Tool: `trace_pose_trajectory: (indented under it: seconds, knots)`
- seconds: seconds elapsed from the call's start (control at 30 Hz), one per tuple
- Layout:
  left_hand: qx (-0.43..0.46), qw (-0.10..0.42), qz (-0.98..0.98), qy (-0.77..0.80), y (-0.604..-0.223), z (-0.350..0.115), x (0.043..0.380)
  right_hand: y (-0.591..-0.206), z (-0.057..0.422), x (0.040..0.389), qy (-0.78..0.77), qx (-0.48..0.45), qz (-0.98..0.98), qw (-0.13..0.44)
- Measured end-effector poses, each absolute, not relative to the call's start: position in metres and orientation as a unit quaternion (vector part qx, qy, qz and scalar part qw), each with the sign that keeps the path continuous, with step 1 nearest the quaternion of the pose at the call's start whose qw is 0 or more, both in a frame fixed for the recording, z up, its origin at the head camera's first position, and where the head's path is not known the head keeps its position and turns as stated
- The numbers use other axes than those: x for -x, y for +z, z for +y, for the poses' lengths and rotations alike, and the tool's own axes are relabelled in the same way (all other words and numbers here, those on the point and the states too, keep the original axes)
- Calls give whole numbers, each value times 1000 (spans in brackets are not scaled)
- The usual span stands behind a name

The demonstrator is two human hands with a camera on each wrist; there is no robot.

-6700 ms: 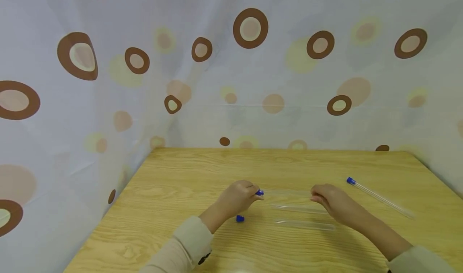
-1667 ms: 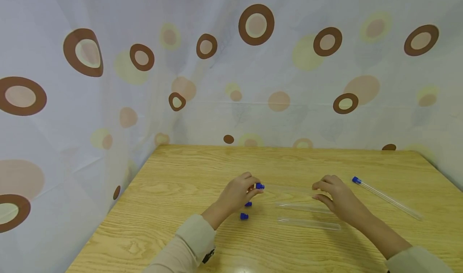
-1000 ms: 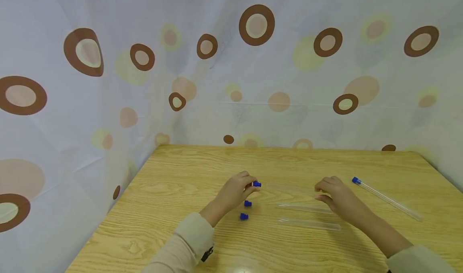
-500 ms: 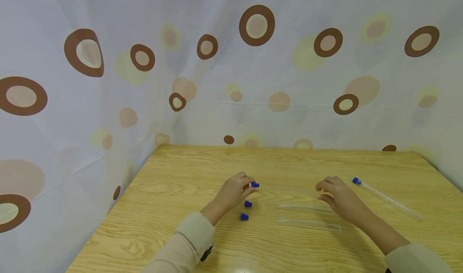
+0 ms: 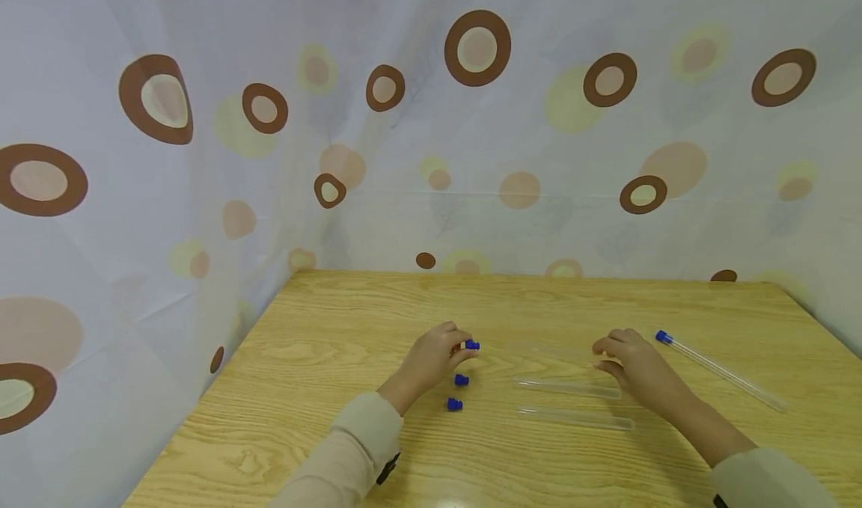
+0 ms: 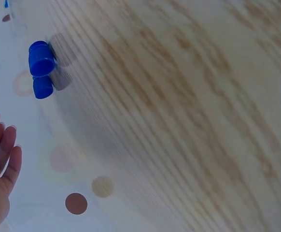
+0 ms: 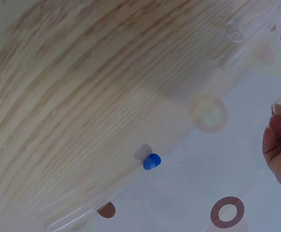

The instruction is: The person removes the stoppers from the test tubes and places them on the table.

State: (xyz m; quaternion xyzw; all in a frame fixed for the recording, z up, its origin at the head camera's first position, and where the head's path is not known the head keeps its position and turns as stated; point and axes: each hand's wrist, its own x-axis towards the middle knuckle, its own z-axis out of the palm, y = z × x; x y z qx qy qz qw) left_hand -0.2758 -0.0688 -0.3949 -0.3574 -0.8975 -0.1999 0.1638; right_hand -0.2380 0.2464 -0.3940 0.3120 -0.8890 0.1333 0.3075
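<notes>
Wood-grain tabletop [image 5: 283, 388] spans the lower frame; below centre, the left hand [image 5: 429, 356] pinches a blue stopper [image 5: 474, 346]; farther right, the right hand [image 5: 633, 364] pinches a clear test tube [image 5: 562, 353].

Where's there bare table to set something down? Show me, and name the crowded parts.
Free: the table left of the left hand, and the strip from both hands back to the curtain. Crowded: the middle, where two caps lie left of two tubes, and right of the right hand, where the capped tube slants.
</notes>
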Motion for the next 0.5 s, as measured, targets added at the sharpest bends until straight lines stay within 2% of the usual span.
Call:
trace_pose_trajectory:
  seconds: [0.5]
  knots:
    - [338,153,-917,-144,-405,-70,284,-401,246,243,136,-306,-898,286]
